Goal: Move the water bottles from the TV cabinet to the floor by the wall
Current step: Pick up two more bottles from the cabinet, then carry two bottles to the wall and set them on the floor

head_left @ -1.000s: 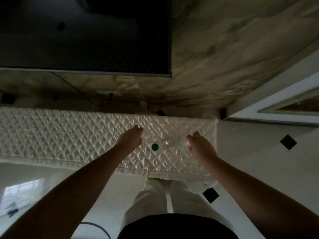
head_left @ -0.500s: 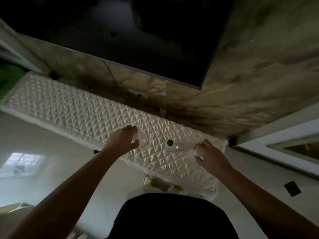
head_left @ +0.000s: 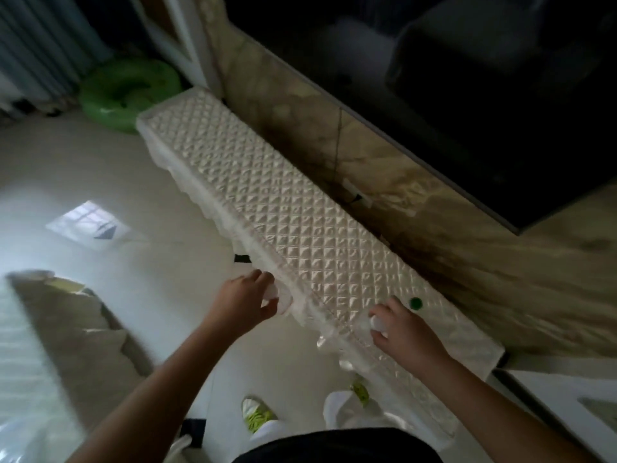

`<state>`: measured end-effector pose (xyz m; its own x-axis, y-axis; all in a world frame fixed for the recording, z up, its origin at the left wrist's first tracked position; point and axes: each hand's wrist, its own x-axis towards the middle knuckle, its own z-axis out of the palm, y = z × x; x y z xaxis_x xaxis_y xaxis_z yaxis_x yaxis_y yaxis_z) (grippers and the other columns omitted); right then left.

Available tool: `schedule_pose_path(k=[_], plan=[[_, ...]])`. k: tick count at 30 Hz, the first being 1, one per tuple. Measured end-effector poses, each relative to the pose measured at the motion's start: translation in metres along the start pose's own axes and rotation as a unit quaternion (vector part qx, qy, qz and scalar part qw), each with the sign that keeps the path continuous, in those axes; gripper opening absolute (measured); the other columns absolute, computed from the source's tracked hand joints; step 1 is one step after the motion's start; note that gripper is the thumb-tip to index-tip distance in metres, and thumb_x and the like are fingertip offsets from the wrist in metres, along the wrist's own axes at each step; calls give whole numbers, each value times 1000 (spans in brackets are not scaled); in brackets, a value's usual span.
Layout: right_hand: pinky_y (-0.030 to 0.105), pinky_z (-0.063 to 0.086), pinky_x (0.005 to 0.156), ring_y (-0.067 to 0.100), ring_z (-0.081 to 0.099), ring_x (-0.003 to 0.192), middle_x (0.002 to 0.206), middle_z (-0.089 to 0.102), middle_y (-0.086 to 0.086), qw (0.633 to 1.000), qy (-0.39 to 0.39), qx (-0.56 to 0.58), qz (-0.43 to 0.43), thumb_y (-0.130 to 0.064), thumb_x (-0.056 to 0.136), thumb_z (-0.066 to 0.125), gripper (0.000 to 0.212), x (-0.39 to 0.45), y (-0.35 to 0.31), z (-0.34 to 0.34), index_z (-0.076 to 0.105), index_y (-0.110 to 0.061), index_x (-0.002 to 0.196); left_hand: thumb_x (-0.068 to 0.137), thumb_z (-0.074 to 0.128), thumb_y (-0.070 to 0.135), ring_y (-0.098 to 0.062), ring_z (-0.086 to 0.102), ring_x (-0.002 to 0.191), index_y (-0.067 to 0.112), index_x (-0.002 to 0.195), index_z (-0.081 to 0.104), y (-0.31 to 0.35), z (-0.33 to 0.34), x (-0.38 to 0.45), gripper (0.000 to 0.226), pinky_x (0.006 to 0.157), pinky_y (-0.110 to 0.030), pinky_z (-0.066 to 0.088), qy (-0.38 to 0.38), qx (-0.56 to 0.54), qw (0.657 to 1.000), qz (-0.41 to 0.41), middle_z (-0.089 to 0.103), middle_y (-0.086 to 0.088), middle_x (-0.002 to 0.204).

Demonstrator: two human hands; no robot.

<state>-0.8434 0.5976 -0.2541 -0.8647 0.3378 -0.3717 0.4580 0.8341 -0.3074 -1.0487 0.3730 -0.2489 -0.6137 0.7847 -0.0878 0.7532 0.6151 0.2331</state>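
Observation:
The TV cabinet (head_left: pixel 300 202) is long and low, covered with a cream quilted cloth, and runs along the marble wall. My left hand (head_left: pixel 245 304) grips a clear water bottle (head_left: pixel 278 297) by its top, held just off the cabinet's front edge. My right hand (head_left: pixel 399 325) grips a second clear bottle (head_left: pixel 377 324) at the front edge. A third bottle with a green cap (head_left: pixel 415 303) stands on the cabinet just beyond my right hand. The bottles' bodies are mostly hidden or too transparent to make out.
A dark TV (head_left: pixel 467 95) hangs on the wall above the cabinet. A green inflatable ring (head_left: pixel 127 91) lies on the floor past the cabinet's far end. A low table (head_left: pixel 66 345) stands at my left. Pale tiled floor (head_left: pixel 117 182) stretches between them.
The view has swung left along the cabinet. Both hands, holding their bottles, have drawn back from the cabinet top toward its front edge. The green-capped bottle stays in place.

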Motion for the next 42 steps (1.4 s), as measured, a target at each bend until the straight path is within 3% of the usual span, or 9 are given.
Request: schedule_pose_path(k=[3, 7, 11, 13, 17, 23, 32, 39, 42], plan=[[28, 46, 79, 18, 59, 94, 120, 43, -4, 999, -12, -18, -32, -32, 89, 52, 29, 24, -70, 11, 53, -26, 117, 74, 72, 37, -16, 62, 58, 20, 94, 64, -53, -14, -39, 28, 50, -21, 32, 31, -3, 999, -33, 65, 5, 81], [28, 44, 78, 22, 60, 93, 117, 45, -1, 996, -23, -35, -83, -29, 87, 53, 27, 55, -168, 27, 54, -23, 113, 77, 69, 40, -19, 61, 58, 19, 99, 63, -121, -31, -88, 31, 49, -25, 44, 52, -28, 996, -74, 64, 3, 85], [11, 27, 72, 16, 56, 101, 120, 47, -2, 985, -44, -40, -161, -23, 91, 53, 26, 89, -259, 31, 56, -17, 116, 80, 63, 43, -21, 60, 57, 20, 102, 62, -184, -46, -124, 32, 49, -30, 49, 59, -35, 989, -132, 62, 3, 86], [13, 29, 72, 17, 56, 102, 118, 48, -1, 981, -38, -31, -188, -23, 89, 55, 28, 107, -299, 30, 57, -16, 116, 79, 63, 43, -22, 61, 58, 21, 102, 62, -215, -56, -137, 32, 50, -30, 49, 67, -38, 984, -163, 62, 3, 86], [14, 33, 74, 17, 55, 100, 113, 48, 0, 971, -40, -27, -234, -22, 85, 58, 27, 154, -367, 23, 57, -15, 112, 75, 68, 41, -23, 62, 56, 20, 94, 64, -275, -77, -146, 28, 47, -24, 37, 107, -29, 971, -212, 63, 4, 81], [23, 43, 74, 21, 60, 87, 109, 48, 1, 959, -34, -16, -282, -25, 81, 64, 28, 247, -453, 17, 58, -18, 107, 71, 46, 54, -25, 63, 60, 22, 91, 63, -367, -104, -129, 41, 49, -30, 49, 147, -30, 947, -283, 65, 4, 84], [27, 48, 75, 20, 58, 86, 106, 49, 2, 938, -59, -12, -342, -26, 80, 64, 27, 428, -560, -9, 60, -19, 105, 73, 67, 41, -26, 64, 69, 24, 92, 62, -520, -174, -46, 27, 56, -27, 42, 134, -33, 916, -377, 66, 5, 89], [29, 48, 72, 24, 60, 84, 107, 52, 5, 922, -56, -34, -382, -22, 78, 66, 28, 547, -671, -33, 62, -16, 105, 71, 51, 50, -24, 61, 64, 25, 90, 60, -631, -223, 1, 33, 56, -29, 48, 200, -39, 887, -414, 63, 7, 86], [27, 46, 70, 24, 59, 84, 110, 50, 5, 917, -46, -45, -393, -23, 80, 65, 29, 597, -727, -36, 61, -16, 108, 71, 58, 46, -22, 60, 66, 25, 91, 61, -691, -237, 16, 30, 57, -28, 46, 207, -47, 878, -428, 63, 8, 86]])
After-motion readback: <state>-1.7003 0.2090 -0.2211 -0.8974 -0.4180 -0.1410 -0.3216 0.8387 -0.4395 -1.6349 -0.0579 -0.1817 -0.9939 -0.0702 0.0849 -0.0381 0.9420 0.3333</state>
